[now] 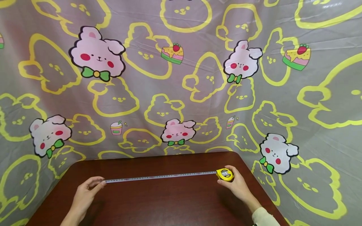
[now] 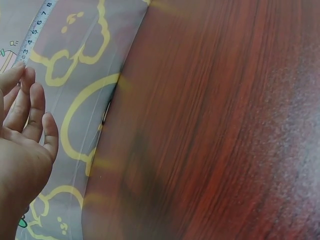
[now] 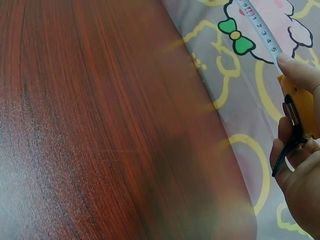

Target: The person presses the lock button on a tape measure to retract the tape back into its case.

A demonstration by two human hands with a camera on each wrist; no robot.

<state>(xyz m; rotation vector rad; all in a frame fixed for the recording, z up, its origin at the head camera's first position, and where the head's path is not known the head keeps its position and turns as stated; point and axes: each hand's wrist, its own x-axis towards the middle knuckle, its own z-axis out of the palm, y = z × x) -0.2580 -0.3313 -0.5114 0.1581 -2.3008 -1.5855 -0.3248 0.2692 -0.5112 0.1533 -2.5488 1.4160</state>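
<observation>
A yellow tape measure [image 1: 225,174] is in my right hand [image 1: 236,184], its fingers and thumb wrapped about the case. From it a white metal blade [image 1: 164,177] runs out straight to the left, held above the table. At the blade's far end my left hand [image 1: 86,193] pinches the tip between thumb and forefinger. In the left wrist view the low numbers on the blade [image 2: 34,32] show just beyond the fingertips. The right wrist view shows the yellow case [image 3: 302,107] with a black strap hanging from it, and the right thumb beside the blade's mouth.
Below the hands lies a dark reddish-brown wooden table [image 1: 158,204] with rounded far corners. A grey curtain [image 1: 198,125] printed with yellow outlines and white rabbit heads hangs behind the table and along both sides.
</observation>
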